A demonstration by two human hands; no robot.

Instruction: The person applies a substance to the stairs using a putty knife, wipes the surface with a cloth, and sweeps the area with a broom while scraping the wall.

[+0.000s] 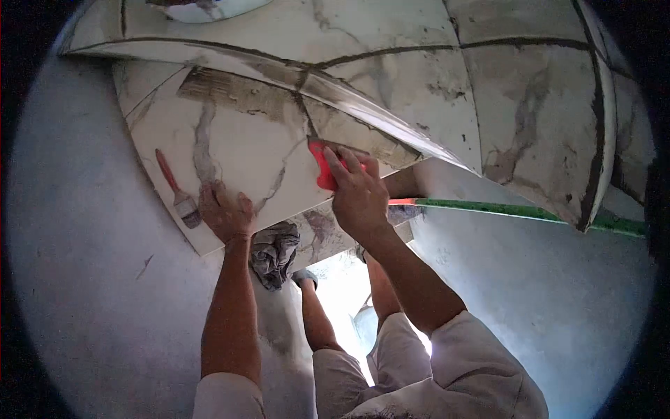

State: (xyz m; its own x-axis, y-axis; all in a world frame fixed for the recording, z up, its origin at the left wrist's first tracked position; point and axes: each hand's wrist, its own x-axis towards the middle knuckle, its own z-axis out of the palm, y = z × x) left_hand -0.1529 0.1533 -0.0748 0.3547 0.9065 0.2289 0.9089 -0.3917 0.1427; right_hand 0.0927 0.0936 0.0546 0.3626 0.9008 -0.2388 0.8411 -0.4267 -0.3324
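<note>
My right hand (359,188) grips a red-handled scraper (323,167), its blade edge against the marble-look stair tread (244,150). Wet grey grout (241,98) is smeared along the back of this tread, under the step above, and dark grout lines the joint near the blade. Flat on the same tread rests my left hand (227,213), fingers spread, holding nothing. Just left of it lies a paintbrush (183,201) with a red handle and grey bristles.
A crumpled dark rag (276,255) hangs over the tread's front edge. To the right a green pole (488,209) runs below the upper steps (405,84). A white bowl (216,10) sits above at the top edge. A grey wall (77,223) borders the left side.
</note>
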